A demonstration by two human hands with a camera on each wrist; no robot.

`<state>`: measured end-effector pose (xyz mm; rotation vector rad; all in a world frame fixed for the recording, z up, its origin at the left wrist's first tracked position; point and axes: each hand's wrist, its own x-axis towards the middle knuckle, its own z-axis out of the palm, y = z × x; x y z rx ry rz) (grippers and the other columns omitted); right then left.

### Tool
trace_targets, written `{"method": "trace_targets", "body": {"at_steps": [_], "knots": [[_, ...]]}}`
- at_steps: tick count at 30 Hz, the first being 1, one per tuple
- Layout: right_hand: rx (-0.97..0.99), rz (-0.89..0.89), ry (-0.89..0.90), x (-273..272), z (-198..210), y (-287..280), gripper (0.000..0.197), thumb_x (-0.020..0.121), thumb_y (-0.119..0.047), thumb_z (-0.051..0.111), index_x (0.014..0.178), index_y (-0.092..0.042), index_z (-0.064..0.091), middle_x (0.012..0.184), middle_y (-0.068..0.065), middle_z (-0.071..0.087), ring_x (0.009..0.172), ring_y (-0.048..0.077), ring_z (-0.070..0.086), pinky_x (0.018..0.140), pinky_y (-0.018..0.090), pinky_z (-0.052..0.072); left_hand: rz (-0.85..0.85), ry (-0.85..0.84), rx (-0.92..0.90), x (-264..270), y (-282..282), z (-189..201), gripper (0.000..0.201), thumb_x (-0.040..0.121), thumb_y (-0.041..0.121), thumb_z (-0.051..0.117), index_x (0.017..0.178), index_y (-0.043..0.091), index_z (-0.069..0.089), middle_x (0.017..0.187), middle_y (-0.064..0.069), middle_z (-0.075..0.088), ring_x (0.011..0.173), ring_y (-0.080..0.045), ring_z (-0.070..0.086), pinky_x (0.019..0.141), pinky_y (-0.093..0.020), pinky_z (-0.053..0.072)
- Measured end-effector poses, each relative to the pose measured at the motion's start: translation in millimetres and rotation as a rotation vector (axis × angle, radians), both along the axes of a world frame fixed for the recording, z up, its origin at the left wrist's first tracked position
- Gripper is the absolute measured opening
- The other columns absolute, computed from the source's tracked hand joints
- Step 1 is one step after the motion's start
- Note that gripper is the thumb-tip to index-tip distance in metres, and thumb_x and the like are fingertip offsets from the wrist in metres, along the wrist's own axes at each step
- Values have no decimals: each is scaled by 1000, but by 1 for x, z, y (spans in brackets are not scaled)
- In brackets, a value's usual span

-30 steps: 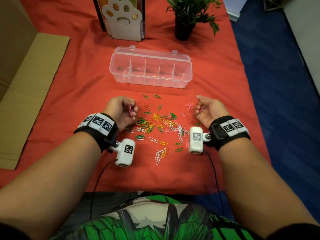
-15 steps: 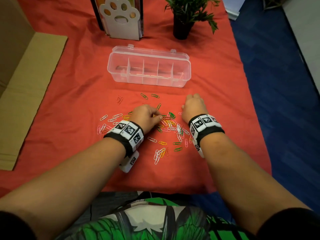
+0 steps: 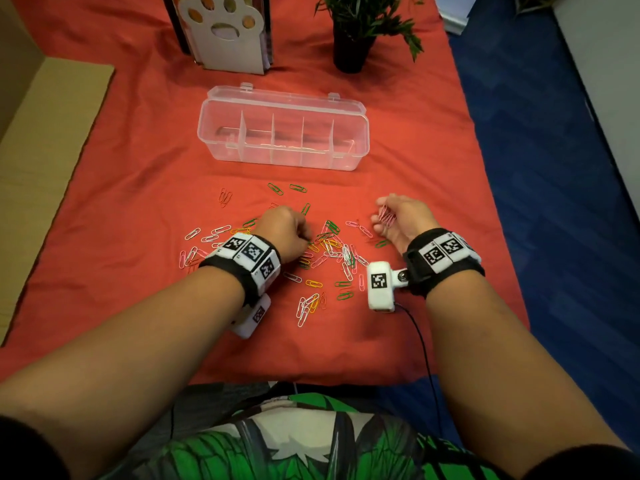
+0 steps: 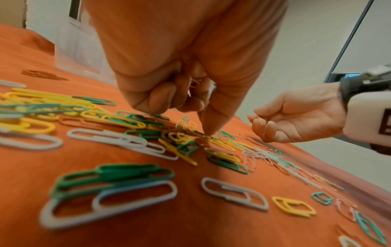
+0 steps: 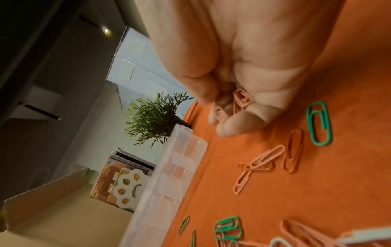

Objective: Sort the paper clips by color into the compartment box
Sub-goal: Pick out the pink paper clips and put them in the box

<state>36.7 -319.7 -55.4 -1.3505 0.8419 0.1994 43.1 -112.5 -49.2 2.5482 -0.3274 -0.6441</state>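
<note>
A loose pile of green, yellow, white and pink paper clips (image 3: 332,247) lies on the red cloth. Beyond it stands the clear compartment box (image 3: 282,133), lid back, its compartments looking bare. My left hand (image 3: 304,237) is knuckles-up on the pile's left side. In the left wrist view its fingers (image 4: 160,98) curl round a few pale red clips (image 4: 194,83), and one fingertip presses on the pile (image 4: 186,137). My right hand (image 3: 382,220) hovers at the pile's right, palm turned inward, holding several pink clips (image 3: 386,216) in curled fingers (image 5: 234,127).
More white and pink clips (image 3: 204,237) are scattered left of my left wrist. A paw-shaped bookend (image 3: 227,32) and a potted plant (image 3: 353,36) stand behind the box. Cardboard (image 3: 52,133) lies at the left. The table's right edge drops to a blue floor (image 3: 554,168).
Both hands went palm-down onto the pile. The right hand has since lifted off to the right and rolled over with pink clips in it. The left hand stays on the pile.
</note>
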Motion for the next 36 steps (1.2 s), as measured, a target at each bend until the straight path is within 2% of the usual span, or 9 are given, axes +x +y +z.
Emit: {"method": "trace_targets", "body": {"at_steps": [3, 8, 12, 15, 19, 23, 29, 31, 36], "knots": [[-12, 70, 2, 0, 0, 4, 19, 93, -5, 46, 76, -15, 48, 63, 1, 41, 39, 5, 41, 34, 14, 36, 44, -55, -21, 8, -8, 0, 19, 78, 21, 65, 93, 14, 73, 94, -12, 67, 90, -29, 62, 79, -28, 46], [-709, 542, 48, -2, -1, 11, 24, 82, -3, 49, 64, -19, 51, 65, -3, 55, 65, 18, 54, 60, 26, 43, 38, -103, 20, 9, -25, -5, 27, 79, 35, 66, 93, 12, 71, 100, -16, 60, 95, -31, 58, 80, -33, 44], [-1052, 777, 54, -18, -12, 20, 19, 83, -3, 49, 101, -4, 56, 109, 18, 56, 103, 34, 54, 90, 34, 43, 15, -120, 46, 8, -32, -6, 26, 76, 30, 68, 93, 11, 70, 101, -15, 58, 95, -32, 58, 81, -32, 45], [-1146, 801, 26, -24, -18, 25, 26, 82, 0, 49, 108, -2, 51, 113, 19, 51, 107, 37, 51, 94, 39, 42, -13, -99, 63, 11, -30, -2, 25, 75, 20, 65, 99, 15, 71, 105, -14, 60, 98, -31, 58, 84, -31, 45], [-984, 687, 49, -16, -11, 19, 8, 84, -4, 52, 86, -9, 58, 95, 11, 58, 95, 28, 54, 80, 28, 40, -20, -83, 75, 15, -25, -1, 22, 74, 15, 63, 94, 12, 72, 101, -15, 64, 96, -33, 60, 82, -32, 48], [-516, 433, 34, -8, -5, 13, 30, 84, 1, 46, 63, -20, 45, 60, -4, 46, 53, 12, 42, 47, 21, 33, -44, -133, 86, 11, -27, -3, 25, 79, 30, 65, 95, 11, 69, 104, -14, 57, 98, -32, 57, 82, -34, 46], [205, 41, -52, -3, 10, 11, 24, 93, 2, 37, 79, -9, 53, 76, 5, 48, 60, 13, 49, 43, 15, 44, -93, -121, 136, 9, -32, -6, 24, 81, 20, 58, 96, 4, 65, 107, -17, 55, 98, -36, 58, 86, -40, 49], [160, 81, -33, -1, 8, 12, 23, 91, 3, 42, 77, -10, 55, 74, 3, 49, 56, 11, 46, 41, 15, 43, -90, -109, 156, 11, -28, -8, 27, 82, 20, 57, 100, 1, 64, 110, -18, 55, 100, -36, 57, 89, -39, 45], [-587, 592, 60, -5, -9, 18, 29, 83, 2, 47, 69, -20, 61, 62, -9, 53, 52, 4, 43, 47, 17, 36, -30, -88, 111, 14, -13, -10, 25, 86, 16, 51, 101, -1, 61, 110, -21, 54, 100, -35, 56, 88, -36, 43]]}}
